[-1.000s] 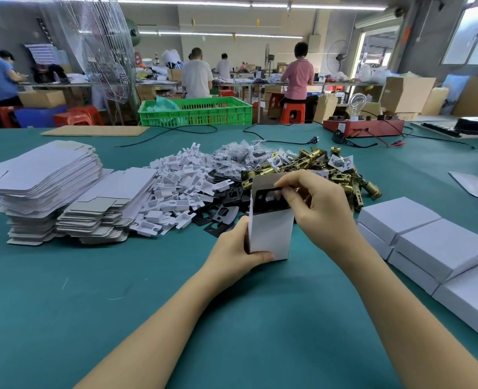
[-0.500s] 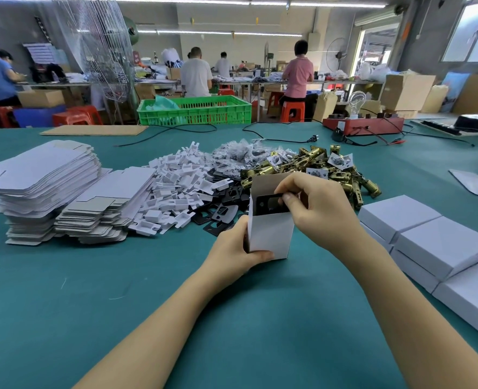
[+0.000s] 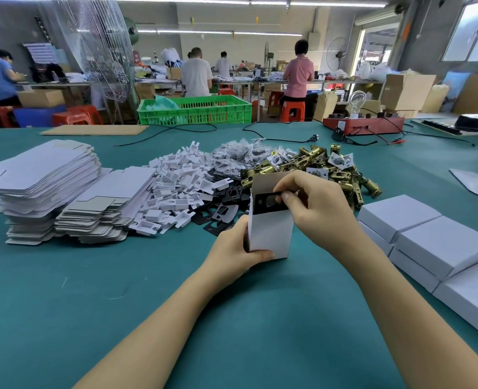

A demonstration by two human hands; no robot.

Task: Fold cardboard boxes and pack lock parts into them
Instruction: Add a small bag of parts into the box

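Observation:
A small white cardboard box [image 3: 270, 234] stands upright on the green table [image 3: 120, 290], its top open and back flap raised. My left hand [image 3: 232, 252] grips its lower left corner. My right hand [image 3: 313, 203] pinches a black lock plate [image 3: 265, 202] at the box's mouth, the plate partly inside. Behind lie piles of black plates [image 3: 221, 214], white plastic inserts [image 3: 176, 189], bagged screws [image 3: 237, 155] and brass latches [image 3: 316, 164].
Stacks of flat box blanks [image 3: 41, 186] sit at the left. Several closed white boxes [image 3: 434, 242] lie at the right. A red device with a bulb [image 3: 364, 124], black cables and a green crate [image 3: 195, 109] stand at the table's far side; people work beyond.
My right hand has pushed the black plate slightly lower into the box mouth. The left hand keeps its grip on the box in the same spot.

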